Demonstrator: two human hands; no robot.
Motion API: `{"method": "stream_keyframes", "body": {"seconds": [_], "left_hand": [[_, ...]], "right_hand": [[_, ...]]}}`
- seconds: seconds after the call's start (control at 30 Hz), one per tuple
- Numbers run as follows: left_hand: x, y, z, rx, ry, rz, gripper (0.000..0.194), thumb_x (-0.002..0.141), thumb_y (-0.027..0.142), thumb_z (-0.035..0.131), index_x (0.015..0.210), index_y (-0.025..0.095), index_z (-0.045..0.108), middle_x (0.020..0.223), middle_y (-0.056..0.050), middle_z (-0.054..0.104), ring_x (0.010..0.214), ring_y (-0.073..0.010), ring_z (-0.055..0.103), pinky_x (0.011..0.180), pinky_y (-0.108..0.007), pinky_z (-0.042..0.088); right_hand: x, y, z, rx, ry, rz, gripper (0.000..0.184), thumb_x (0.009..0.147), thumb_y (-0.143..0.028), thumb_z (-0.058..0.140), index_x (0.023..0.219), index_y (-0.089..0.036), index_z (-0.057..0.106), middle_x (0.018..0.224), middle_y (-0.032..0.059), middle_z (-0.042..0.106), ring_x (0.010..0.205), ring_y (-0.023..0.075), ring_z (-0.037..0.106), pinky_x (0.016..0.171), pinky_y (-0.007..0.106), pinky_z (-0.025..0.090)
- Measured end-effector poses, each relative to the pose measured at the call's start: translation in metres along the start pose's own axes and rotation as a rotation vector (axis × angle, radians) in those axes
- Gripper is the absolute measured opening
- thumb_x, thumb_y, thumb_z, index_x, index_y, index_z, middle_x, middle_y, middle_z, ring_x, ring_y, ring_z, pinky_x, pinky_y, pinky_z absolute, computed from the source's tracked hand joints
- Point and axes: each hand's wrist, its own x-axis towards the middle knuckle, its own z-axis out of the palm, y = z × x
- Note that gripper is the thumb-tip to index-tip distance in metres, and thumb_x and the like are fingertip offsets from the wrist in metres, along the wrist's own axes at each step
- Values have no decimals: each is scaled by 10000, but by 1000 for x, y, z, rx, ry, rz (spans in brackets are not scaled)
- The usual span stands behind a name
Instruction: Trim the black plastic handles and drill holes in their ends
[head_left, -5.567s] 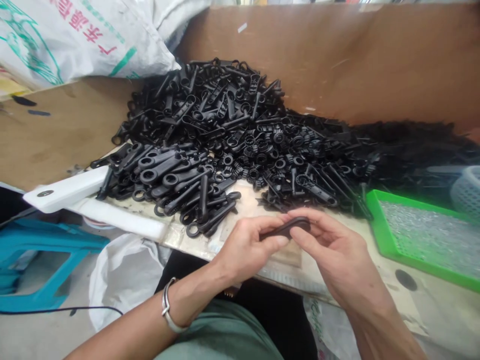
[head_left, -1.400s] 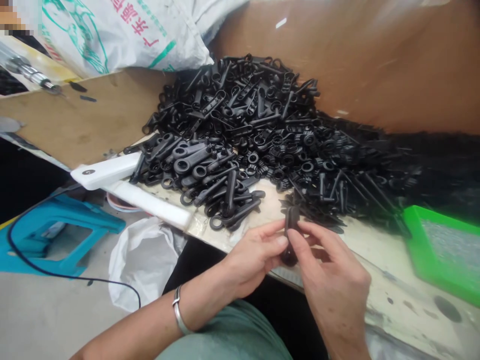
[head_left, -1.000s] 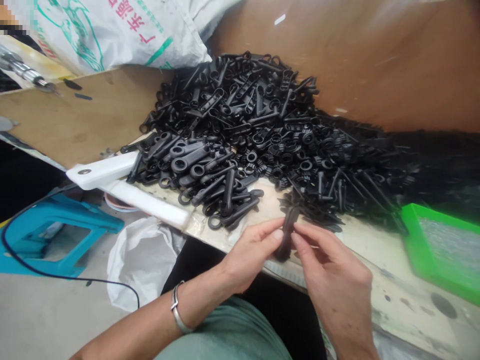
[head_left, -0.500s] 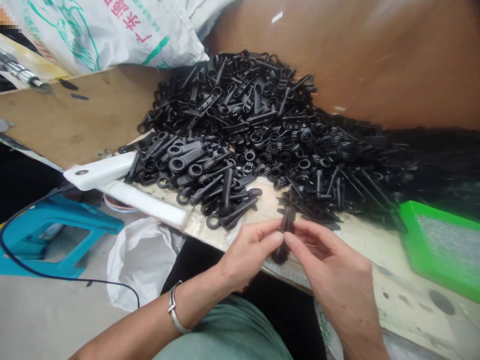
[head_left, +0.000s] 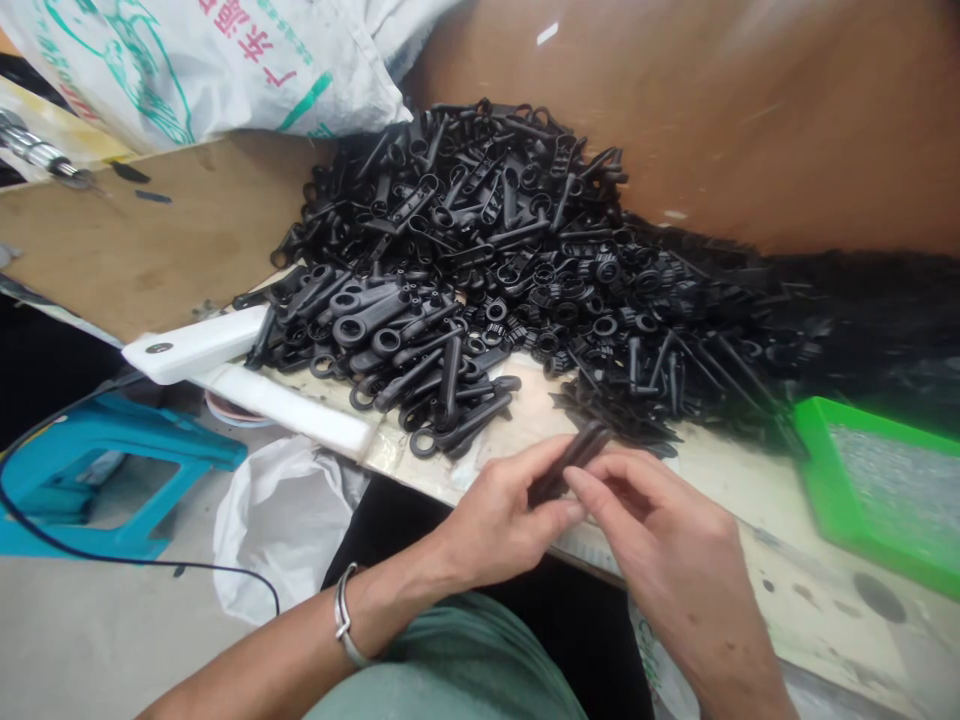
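Black elongated part [head_left: 576,455], held in the air over the near edge of the worktable [head_left: 720,475], directly in front of the person. From where I stand, the left hand [head_left: 499,520] pinches it between thumb and fingers; the right hand [head_left: 667,530] has its thumb against it, the fingertips behind partly hidden. Half a second ago it pointed straight away from the body; now it slants, far end to the right. To my eye, it is being turned in the fingers, handling unfinished. Beyond lies a great heap of black pieces [head_left: 465,225]; rightward, a green tray [head_left: 816,490].
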Motion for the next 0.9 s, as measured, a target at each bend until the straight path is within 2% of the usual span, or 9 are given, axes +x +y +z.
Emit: {"method": "stream_keyframes", "body": {"seconds": [0.1,0.17,0.27,0.37,0.43,0.57,0.63,0.77,0.9], "left_hand": [[1,3,2,97,85,-35,464,953,147,568,1406,248,561,1351,-41,638,1233,-200,596,1120,-334,441],[1,5,2,111,99,-70,451,961,152,538,1402,240,563,1305,-46,656,1139,-193,633,1030,-318,501],[0,10,0,127,55,-123,454,961,157,519,1406,236,554,1168,-44,684,951,-162,647,889,-291,538],[-2,14,-3,86,-2,-176,408,961,166,512,1359,210,588,1048,-37,668,892,-143,622,849,-269,526],[-2,16,-4,74,-34,-188,391,962,159,498,1339,198,596,1069,-42,660,927,-146,621,852,-262,521],[-1,14,-3,233,-16,-67,378,936,132,536,1307,173,596,1217,-57,656,1102,-175,612,969,-264,476],[0,11,-2,283,17,-65,290,921,152,567,1198,153,652,1126,-52,690,994,-166,639,885,-243,492],[4,4,2,361,107,-156,193,893,209,603,1038,155,718,857,-12,692,722,-138,602,662,-230,458],[13,4,1,348,105,-179,157,877,207,603,959,145,722,792,-1,659,717,-139,577,671,-237,446]], "right_hand": [[4,4,-2,19,-91,24,227,904,-393,614,748,-238,667,789,-11,667,693,142,610,633,252,476],[8,8,-1,103,-92,104,239,892,-438,645,767,-235,668,795,-3,670,705,148,617,638,252,491],[13,14,2,383,-72,255,295,848,-487,723,1022,-254,677,958,21,710,807,168,663,696,254,551],[12,18,8,670,-206,366,489,870,-501,714,1296,-291,598,1157,64,698,878,187,683,732,291,585],[8,18,12,784,-232,410,457,889,-492,698,1288,-288,612,1196,83,690,870,192,686,716,299,590],[-2,16,18,811,-105,368,314,886,-433,722,1145,-259,683,1182,83,704,1000,220,686,857,336,592],[-5,14,22,746,-63,318,277,899,-410,709,1132,-262,694,1161,72,715,1033,225,686,901,354,589],[-5,18,28,581,50,259,253,897,-395,705,1097,-241,707,1073,66,741,980,223,708,877,350,603],[2,26,28,724,-9,335,293,881,-406,730,1124,-244,695,1077,69,739,983,221,706,877,345,599]]}}
